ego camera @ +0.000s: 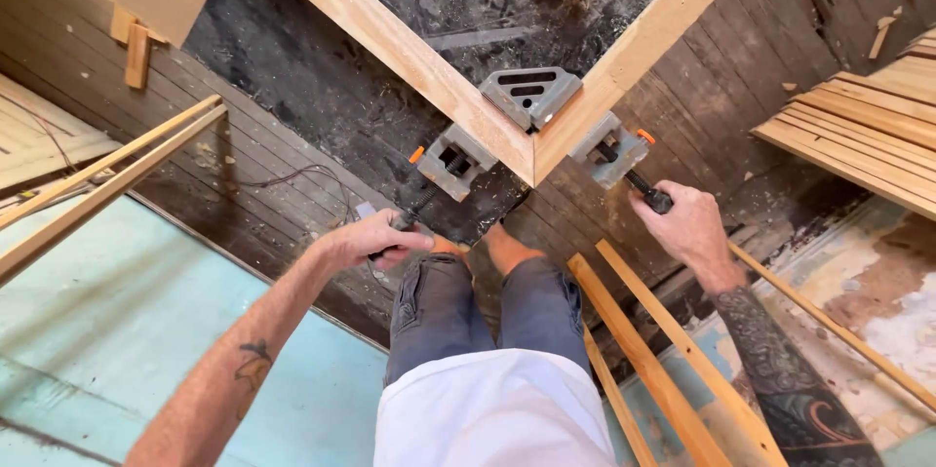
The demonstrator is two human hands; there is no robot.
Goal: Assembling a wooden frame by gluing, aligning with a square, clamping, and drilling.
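Two pale wooden boards, the left board (390, 38) and the right board (653, 33), meet in a mitred corner held by a grey metal corner clamp (531, 97). My left hand (375, 238) is closed around the black screw handle (414, 209) of the clamp's left jaw. The right jaw's black screw handle (648, 189) is gripped by my right hand (687, 228). Small orange tips show at each jaw. My legs in grey trousers stand just below the corner.
Dark worn floorboards (292, 106) lie under the frame. Thin wooden strips (107, 170) lean at the left over a light blue sheet (127, 321). More strips (643, 350) lie at the lower right, and a stack of slats (868, 126) sits at the right edge.
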